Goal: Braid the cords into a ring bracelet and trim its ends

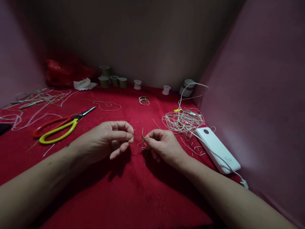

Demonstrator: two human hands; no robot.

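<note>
My left hand point(114, 138) is closed in a pinch, thumb against forefinger, on a thin thread whose end sticks out toward the middle. Across a small gap, my right hand point(163, 143) pinches a green knotted cord point(143, 137) between thumb and fingertips. Short loose ends hang from that cord, and part of it is hidden behind the fingers. Both hands are held just above the red cloth point(133, 197). Beyond them lies a small round bracelet of cord point(144, 101).
Scissors point(65, 125) with red and yellow handles lie at left, near tangled cords point(40, 101). A white power bank point(218, 149) with a cable and a cord heap point(182, 121) lie at right. Thread spools point(104, 81), a crumpled tissue point(85, 84) and a red bag point(64, 71) stand at the back.
</note>
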